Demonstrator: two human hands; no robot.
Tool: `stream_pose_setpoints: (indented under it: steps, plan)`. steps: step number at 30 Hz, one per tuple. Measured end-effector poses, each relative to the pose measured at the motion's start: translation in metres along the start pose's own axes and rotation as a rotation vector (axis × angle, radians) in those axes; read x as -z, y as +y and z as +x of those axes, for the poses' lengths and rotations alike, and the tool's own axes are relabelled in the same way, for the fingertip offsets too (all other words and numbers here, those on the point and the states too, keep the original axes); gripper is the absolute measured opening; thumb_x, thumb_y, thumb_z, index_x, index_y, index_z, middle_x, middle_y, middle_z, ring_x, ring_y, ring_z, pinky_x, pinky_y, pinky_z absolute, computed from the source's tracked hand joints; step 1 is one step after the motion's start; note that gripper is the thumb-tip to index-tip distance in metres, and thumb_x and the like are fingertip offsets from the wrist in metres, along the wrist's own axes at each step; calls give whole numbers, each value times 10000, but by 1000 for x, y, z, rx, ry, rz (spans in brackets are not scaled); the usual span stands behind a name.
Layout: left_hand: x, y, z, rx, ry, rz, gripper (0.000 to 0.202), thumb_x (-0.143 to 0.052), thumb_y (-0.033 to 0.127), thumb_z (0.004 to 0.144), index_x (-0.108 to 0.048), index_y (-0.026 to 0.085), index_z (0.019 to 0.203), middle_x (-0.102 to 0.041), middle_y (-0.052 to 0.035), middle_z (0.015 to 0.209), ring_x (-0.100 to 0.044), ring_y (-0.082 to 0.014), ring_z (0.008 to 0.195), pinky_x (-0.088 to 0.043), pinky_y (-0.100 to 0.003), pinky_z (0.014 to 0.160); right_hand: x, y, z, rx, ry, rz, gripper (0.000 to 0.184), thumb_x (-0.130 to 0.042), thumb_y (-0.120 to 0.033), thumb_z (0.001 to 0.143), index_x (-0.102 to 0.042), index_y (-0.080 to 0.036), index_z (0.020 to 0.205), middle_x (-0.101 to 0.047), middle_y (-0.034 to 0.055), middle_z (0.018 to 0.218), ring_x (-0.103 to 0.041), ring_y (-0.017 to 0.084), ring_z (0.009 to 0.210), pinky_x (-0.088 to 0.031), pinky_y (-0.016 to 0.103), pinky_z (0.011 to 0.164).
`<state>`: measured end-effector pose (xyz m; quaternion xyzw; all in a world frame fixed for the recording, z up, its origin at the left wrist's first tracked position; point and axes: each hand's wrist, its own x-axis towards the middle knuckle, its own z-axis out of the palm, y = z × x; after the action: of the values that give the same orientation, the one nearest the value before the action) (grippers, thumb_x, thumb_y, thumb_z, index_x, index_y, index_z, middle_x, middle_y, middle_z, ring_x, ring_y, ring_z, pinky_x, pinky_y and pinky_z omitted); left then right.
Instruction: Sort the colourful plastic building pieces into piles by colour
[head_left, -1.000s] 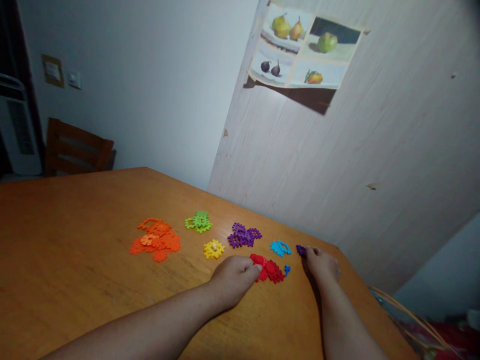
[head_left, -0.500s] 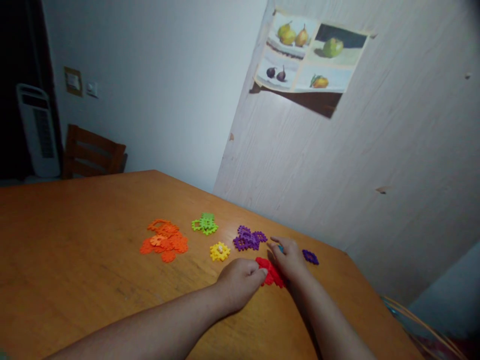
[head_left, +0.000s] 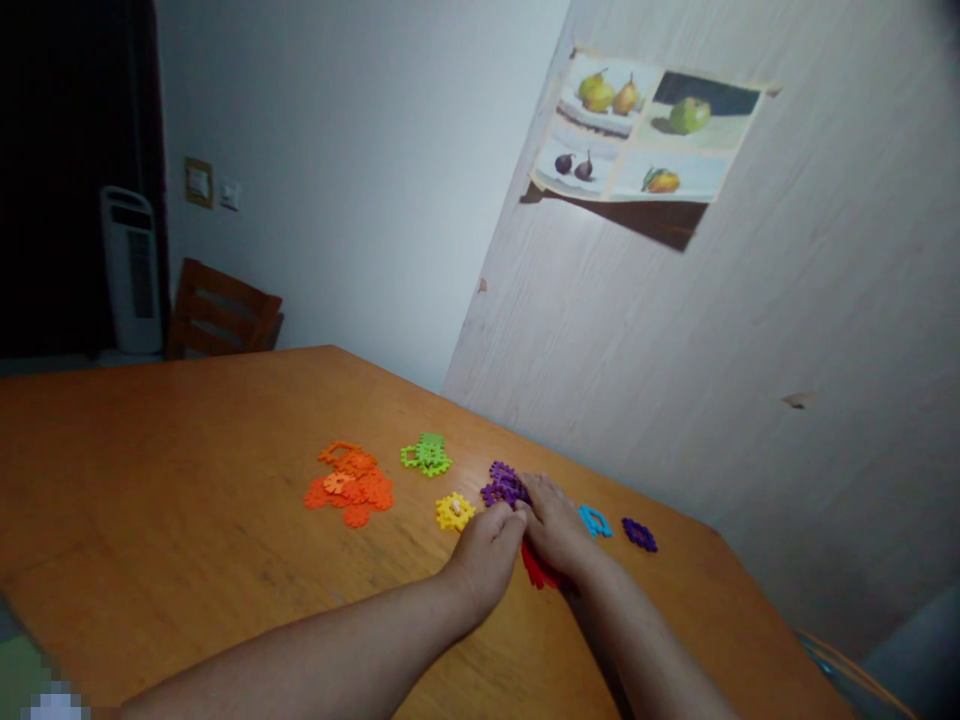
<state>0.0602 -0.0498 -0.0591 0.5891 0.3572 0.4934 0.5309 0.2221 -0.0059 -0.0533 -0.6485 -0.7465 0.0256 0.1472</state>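
My left hand is closed, thumb on top, at the left side of the red toothed plastic pieces; its other fingers are hidden. Against it lies my right hand, palm down with fingers stretched out, covering most of the red pieces. Its fingertips reach the pile of purple toothed pieces. Just right of that hand lies a light blue frame-shaped piece, with a dark purple one farther right. A yellow piece with a small pale thing on it sits left of the purple pile.
Green pieces and a spread of orange pieces lie farther left on the wooden table. A wall with a fruit picture rises behind the table. A wooden chair and a white tower-shaped appliance stand back left.
My right hand has moved left off the blue piece, which now shows, and over the red pieces to meet my left hand. The view has shifted slightly left.
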Motion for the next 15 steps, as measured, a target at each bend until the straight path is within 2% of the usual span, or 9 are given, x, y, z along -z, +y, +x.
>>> stream_pose_setpoints:
  steps: [4, 8, 11, 15]
  plan:
    - [0, -4, 1, 21, 80, -85, 217, -480, 369, 916, -463, 216, 763, -465, 48, 626, -426, -130, 606, -366, -245, 614, -3, -1, -3, 32, 16, -4, 487, -477, -376, 974, -565, -215, 1425, -487, 127, 1542, -341, 305, 1483, -299, 491, 1170]
    - [0, -8, 2, 33, 119, -110, 149, -503, 315, 900, -473, 219, 789, -461, 51, 623, -432, -129, 589, -370, -242, 604, -2, -2, -4, 48, 78, 34, 283, -566, -338, 925, -689, -238, 1159, -680, 93, 1263, -534, 279, 1289, -389, 416, 1066]
    - [1, -9, 3, 41, 129, -102, 99, -520, 280, 885, -490, 220, 812, -480, 49, 627, -452, -131, 587, -374, -243, 601, -1, -1, -5, 46, 119, 66, 161, -607, -287, 881, -696, -240, 1007, -708, 61, 1092, -599, 246, 1100, -426, 362, 958]
    - [2, -11, 5, 58, 132, -106, 78, -555, 280, 880, -514, 216, 865, -509, 48, 646, -479, -126, 583, -382, -243, 601, 3, 1, -8, 59, 172, 100, 114, -636, -269, 840, -687, -228, 934, -696, 50, 997, -586, 240, 1008, -429, 342, 886]
